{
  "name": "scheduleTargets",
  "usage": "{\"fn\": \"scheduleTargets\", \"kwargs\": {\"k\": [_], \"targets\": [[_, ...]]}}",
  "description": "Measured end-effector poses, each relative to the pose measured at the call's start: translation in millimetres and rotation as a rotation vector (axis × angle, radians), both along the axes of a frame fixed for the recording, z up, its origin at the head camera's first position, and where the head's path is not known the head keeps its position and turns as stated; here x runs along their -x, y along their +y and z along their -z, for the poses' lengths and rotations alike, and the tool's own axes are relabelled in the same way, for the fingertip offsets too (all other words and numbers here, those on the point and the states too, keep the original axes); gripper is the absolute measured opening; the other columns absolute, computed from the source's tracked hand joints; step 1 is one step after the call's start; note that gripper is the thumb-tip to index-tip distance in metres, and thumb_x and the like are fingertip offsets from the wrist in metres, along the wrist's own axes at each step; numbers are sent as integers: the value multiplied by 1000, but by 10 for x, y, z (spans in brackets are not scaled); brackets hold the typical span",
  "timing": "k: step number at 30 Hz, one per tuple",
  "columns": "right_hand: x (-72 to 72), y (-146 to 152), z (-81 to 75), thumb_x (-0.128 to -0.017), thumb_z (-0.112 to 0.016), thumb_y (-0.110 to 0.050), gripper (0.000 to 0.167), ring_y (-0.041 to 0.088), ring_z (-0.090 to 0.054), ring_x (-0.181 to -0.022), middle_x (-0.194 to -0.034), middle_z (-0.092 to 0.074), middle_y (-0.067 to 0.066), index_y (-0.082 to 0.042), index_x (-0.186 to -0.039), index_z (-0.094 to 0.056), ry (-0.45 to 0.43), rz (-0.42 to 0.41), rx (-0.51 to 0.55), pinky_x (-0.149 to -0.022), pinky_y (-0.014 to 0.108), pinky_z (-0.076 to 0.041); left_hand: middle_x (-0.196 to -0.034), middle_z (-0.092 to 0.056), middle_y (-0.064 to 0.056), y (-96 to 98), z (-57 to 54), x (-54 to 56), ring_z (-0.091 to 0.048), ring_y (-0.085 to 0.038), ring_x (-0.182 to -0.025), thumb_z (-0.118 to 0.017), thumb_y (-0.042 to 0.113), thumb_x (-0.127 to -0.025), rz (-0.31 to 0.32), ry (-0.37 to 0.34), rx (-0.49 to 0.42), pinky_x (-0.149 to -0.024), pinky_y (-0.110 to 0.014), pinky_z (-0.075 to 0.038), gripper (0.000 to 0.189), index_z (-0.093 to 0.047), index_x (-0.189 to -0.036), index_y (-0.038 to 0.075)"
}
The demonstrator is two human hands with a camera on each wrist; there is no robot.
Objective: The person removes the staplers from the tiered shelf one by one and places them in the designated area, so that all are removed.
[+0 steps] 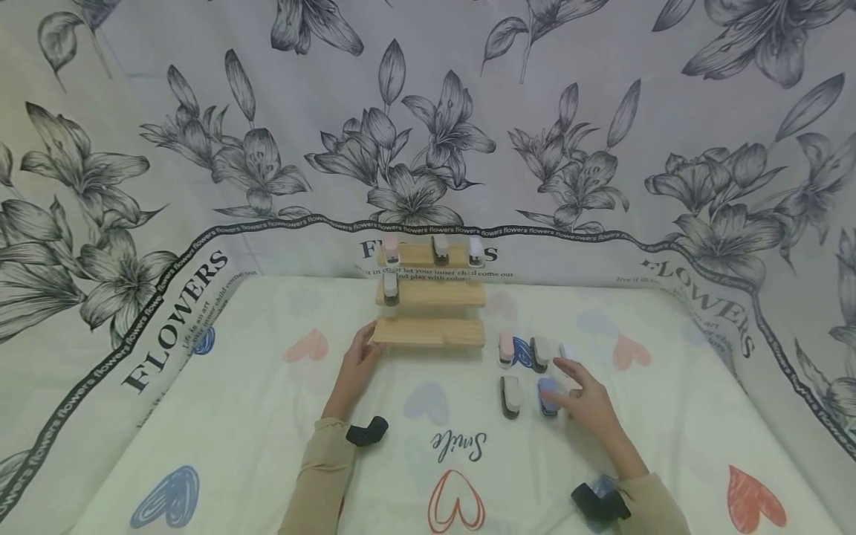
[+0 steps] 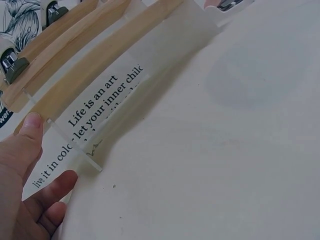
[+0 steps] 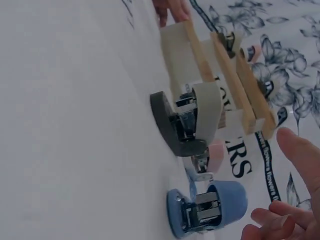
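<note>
My left hand (image 1: 357, 364) is at the left end of a three-step wooden rack (image 1: 429, 332) with clear side panels. In the left wrist view its thumb touches the lowest board's end, while its other visible fingers hang below, loosely bent. My right hand (image 1: 588, 397) hovers with fingers spread over a small blue stapler (image 3: 227, 205); the right wrist view shows the fingertips apart from it. Around that hand stand a white stapler (image 1: 568, 351), partly hidden, a grey stapler (image 1: 539, 354), a pink stapler (image 1: 506, 348) and an off-white stapler (image 1: 510, 396).
On the rack's top step stand a pink stapler (image 1: 391, 250), a grey stapler (image 1: 440, 250) and a white stapler (image 1: 475, 251). A pale stapler (image 1: 391, 288) is at the middle step's left end. Flower-printed cloth (image 1: 428, 186) rises behind; a heart-patterned cloth (image 1: 247, 416) covers the table.
</note>
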State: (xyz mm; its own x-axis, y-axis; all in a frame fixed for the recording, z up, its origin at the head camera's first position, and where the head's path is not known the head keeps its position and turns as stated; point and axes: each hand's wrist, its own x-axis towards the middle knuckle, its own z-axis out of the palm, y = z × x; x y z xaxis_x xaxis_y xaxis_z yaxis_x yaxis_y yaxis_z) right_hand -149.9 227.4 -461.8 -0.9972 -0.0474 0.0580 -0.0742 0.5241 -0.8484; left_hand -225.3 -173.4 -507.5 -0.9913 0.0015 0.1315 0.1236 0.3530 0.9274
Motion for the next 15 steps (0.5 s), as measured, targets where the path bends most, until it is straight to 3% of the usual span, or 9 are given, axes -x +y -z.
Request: {"fn": "scheduleTargets", "kwargs": {"k": [7, 12, 15], "targets": [[110, -119, -80, -83, -65, -21, 48, 11, -41, -39, -126, -48, 17, -8, -125, -47, 159, -34, 162, -36, 39, -35, -140, -33, -6, 17, 14, -3, -52, -23, -99, -49, 47, -87, 7, 13, -4, -84, -42, -40, 59, -32, -138, 23], [206, -349, -244, -86, -61, -11, 41, 16, -40, -39, -123, -49, 21, 1, -122, -47, 152, -114, 337, -38, 29, -38, -140, -33, -6, 8, 12, -6, -52, -23, -98, -50, 46, -88, 17, 28, 4, -82, -42, -41, 59, -31, -138, 21], [275, -554, -420, -86, -60, -5, 40, 19, -39, -39, -124, -47, 24, 6, -122, -45, 128, -164, 367, -39, 27, -39, -140, -33, -6, -10, 8, 1, -51, -24, -101, -50, 45, -88, 23, 40, -2, -83, -43, -40, 59, -31, -138, 20]]}}
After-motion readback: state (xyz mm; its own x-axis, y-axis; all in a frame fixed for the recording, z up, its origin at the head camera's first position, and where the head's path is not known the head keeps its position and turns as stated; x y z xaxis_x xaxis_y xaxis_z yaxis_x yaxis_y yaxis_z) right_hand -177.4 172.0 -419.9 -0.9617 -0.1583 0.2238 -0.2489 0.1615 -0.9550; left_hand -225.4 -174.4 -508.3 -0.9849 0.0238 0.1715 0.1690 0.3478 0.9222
